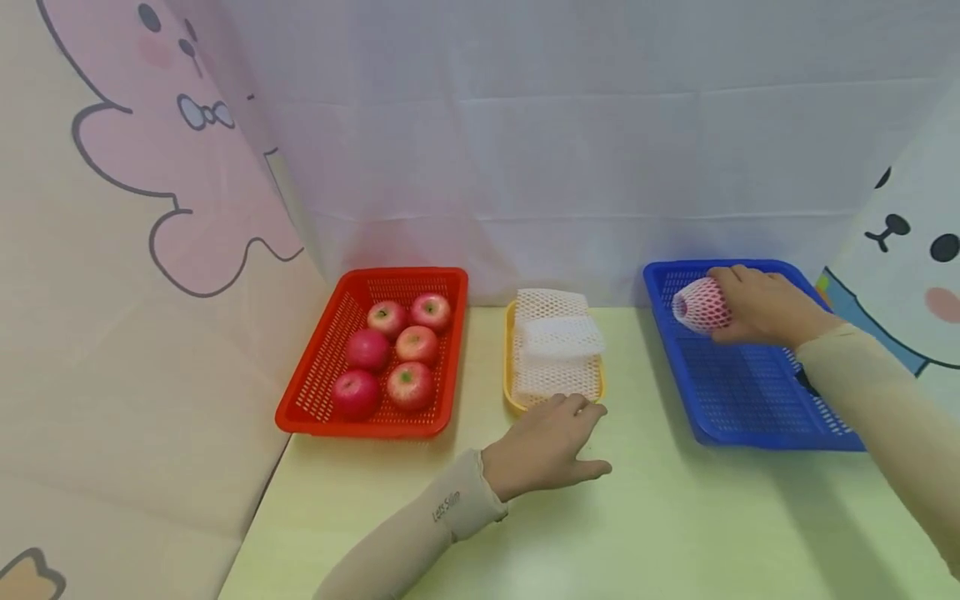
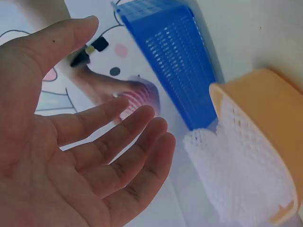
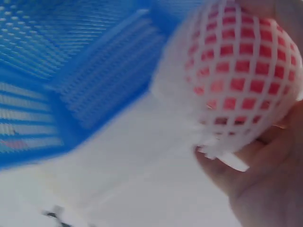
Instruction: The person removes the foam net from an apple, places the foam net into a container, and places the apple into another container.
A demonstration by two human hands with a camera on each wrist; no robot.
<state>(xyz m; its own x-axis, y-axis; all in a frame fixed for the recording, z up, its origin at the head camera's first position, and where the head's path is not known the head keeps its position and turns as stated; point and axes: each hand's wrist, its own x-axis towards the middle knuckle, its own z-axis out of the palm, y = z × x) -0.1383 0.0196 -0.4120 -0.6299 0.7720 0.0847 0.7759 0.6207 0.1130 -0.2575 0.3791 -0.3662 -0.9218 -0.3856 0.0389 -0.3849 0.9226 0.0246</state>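
My right hand (image 1: pixel 765 307) grips an apple (image 1: pixel 703 306) wrapped in a white foam net over the far part of the blue basket (image 1: pixel 686 392). Up close in the right wrist view, red skin shows through the mesh of the netted apple (image 3: pixel 241 71), with fingers and thumb around it. My left hand (image 1: pixel 547 444) is held palm down with fingers spread, just in front of the yellow basket (image 1: pixel 602 392). White foam nets (image 1: pixel 558 337) lie in that basket and stick up above its rim. Nothing is in the left palm (image 2: pixel 52 165).
At the left stands a red basket (image 1: pixel 288 417) with several bare apples (image 1: pixel 411 386). The three baskets are in a row on a pale green table (image 1: pixel 600 542). A white cloth (image 1: pixel 525 167) hangs behind them, and printed cloths flank both sides.
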